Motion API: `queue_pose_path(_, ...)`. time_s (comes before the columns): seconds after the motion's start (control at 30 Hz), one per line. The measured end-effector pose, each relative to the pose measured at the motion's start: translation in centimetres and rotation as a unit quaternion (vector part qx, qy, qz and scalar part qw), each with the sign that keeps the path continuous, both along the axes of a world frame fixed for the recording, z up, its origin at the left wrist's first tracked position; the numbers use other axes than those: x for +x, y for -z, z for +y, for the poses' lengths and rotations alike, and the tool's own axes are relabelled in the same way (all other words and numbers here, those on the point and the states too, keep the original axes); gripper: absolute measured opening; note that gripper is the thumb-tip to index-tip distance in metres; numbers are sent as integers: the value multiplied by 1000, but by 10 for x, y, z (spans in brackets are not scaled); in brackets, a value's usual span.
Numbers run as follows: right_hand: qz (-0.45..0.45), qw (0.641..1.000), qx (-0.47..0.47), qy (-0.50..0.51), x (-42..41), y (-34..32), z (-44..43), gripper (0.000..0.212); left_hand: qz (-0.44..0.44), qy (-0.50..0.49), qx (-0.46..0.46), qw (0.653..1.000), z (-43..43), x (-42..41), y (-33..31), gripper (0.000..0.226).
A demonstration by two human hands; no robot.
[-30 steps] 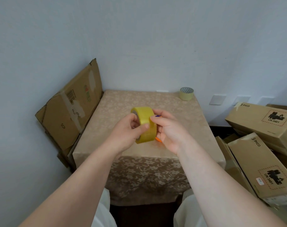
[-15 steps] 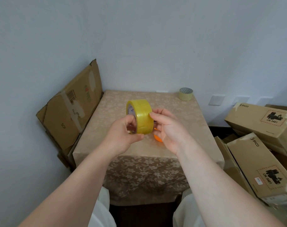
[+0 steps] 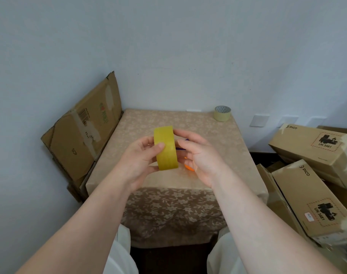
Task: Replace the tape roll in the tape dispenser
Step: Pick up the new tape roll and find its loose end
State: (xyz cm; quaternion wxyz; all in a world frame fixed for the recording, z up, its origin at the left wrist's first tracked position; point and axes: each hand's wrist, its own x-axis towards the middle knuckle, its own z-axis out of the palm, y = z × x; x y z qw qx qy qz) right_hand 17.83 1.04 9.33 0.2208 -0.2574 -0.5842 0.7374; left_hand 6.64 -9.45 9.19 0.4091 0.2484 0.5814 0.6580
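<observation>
At the centre of the frame, above the beige floral-clothed table [image 3: 218,139], the yellow roll of packing tape [image 3: 165,148] is held edge-on. The loose tape end is probably best found before the roll is seated on the orange and purple dispenser [image 3: 188,167], which is mostly hidden behind the right hand [image 3: 198,157]. The roll is pinched by the curled left hand [image 3: 141,159]; the right fingers are half-open, and contact with the roll cannot be told.

Both bare forearms reach forward. The left grip [image 3: 143,159] curls closed, thumb on top; the right grip [image 3: 198,155] faces it, fingers loosely spread.
</observation>
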Motion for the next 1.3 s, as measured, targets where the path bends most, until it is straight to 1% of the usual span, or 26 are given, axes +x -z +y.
queue_pose_path(0.07,-11,999,31,1,0,1,-1,34,-15,0,-4,1000,0,0,-2,14)
queue_pose_path(0.13,-27,996,84,3,-1,2,-1,37,-21,-4,-7,1000,0,0,-3,17)
queue_pose_path(0.23,-52,982,183,16,-3,2,-2,43,-19,-12,-8,1000,1,0,-2,21)
queue_pose_path(0.3,-65,969,235,27,-4,2,-3,46,-12,-4,-1,1000,0,-2,0,31)
queue_pose_path(0.37,-64,962,263,41,-5,2,-5,49,4,10,10,1000,0,-3,1,42)
queue_pose_path(0.5,-74,947,307,49,-3,3,-7,47,57,26,7,998,0,-5,4,65)
queue_pose_path(0.6,-99,935,335,62,-3,4,-7,44,72,35,1,997,0,-5,8,73)
queue_pose_path(0.77,-142,914,369,89,-7,8,-7,30,104,19,-1,994,1,-5,12,73)
queue_pose_path(0.87,-148,912,372,94,-7,11,-5,21,127,2,-5,992,2,-4,13,73)
queue_pose_path(0.97,-145,918,355,100,-8,11,-4,15,147,0,-5,989,2,-3,13,71)
queue_pose_path(1.07,-131,918,359,103,-9,11,-1,2,158,-5,-12,987,1,-3,13,69)
queue_pose_path(1.23,-121,918,363,106,-9,10,1,2,143,-7,-15,990,1,-3,13,57)
queue_pose_path(1.3,-119,911,378,117,-8,10,1,4,143,-6,-24,989,1,-4,14,55)
